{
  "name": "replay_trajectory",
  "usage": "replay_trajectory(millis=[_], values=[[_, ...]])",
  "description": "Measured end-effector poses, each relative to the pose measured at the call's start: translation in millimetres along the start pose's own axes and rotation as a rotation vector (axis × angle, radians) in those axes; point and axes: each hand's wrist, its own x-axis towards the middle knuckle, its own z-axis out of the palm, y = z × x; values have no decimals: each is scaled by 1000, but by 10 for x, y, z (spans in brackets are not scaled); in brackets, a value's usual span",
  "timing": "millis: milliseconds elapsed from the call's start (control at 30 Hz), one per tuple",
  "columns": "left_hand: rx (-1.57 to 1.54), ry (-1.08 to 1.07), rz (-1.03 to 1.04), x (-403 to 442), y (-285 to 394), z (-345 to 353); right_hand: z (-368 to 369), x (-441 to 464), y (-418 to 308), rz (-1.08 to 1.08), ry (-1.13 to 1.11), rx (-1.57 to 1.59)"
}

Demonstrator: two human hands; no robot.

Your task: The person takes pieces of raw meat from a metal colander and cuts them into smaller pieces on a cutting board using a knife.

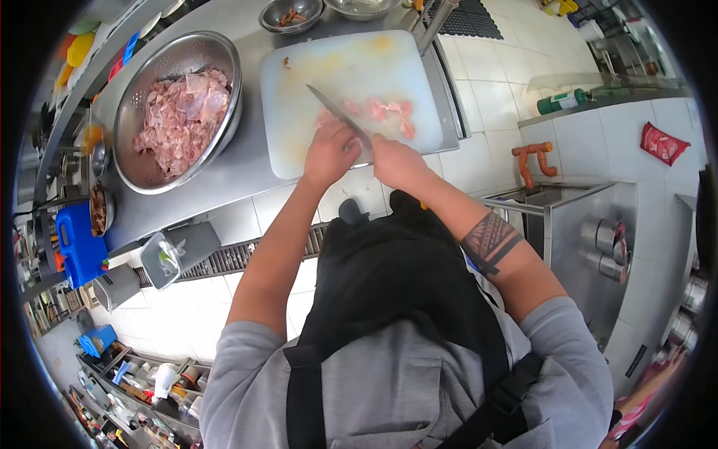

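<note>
My right hand is closed around the handle of a kitchen knife. Its long blade slants up and to the left across the white cutting board. Close beside the blade, my left hand has its fingers curled down on a piece of raw meat, which they partly cover. Several small cut pieces of pale pink meat lie on the board to the right of the knife. To the left stands a large perforated steel colander heaped with raw meat.
Two metal bowls stand beyond the board. A blue jerrycan and a clear plastic tub are at the left. The steel counter ends near my waist. Part of another person shows at lower right.
</note>
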Motion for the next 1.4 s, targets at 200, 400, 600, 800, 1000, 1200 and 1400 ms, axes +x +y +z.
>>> replay_trajectory(millis=[200, 400, 600, 800, 1000, 1200, 1400], values=[[21, 41, -64, 8, -70, 41, -57, -604, 246, 94, -111, -63], [98, 176, -169, 17, -25, 61, -327, -1038, 671, 111, -153, -131], [-66, 49, -197, 443, 122, 90, -378, -779, 765, 146, 205, -48], [84, 111, -402, 460, -162, -177, -260, -844, 424, 105, 121, -22], [-64, -235, -454, 291, -61, -426, -169, -694, 464, 195, 86, 5], [69, 17, -295, 138, -76, -310, -164, -677, 124, 95, -81, -27], [-34, -89, -319, 87, -135, -279, -200, -675, 40, 123, -146, -29]])
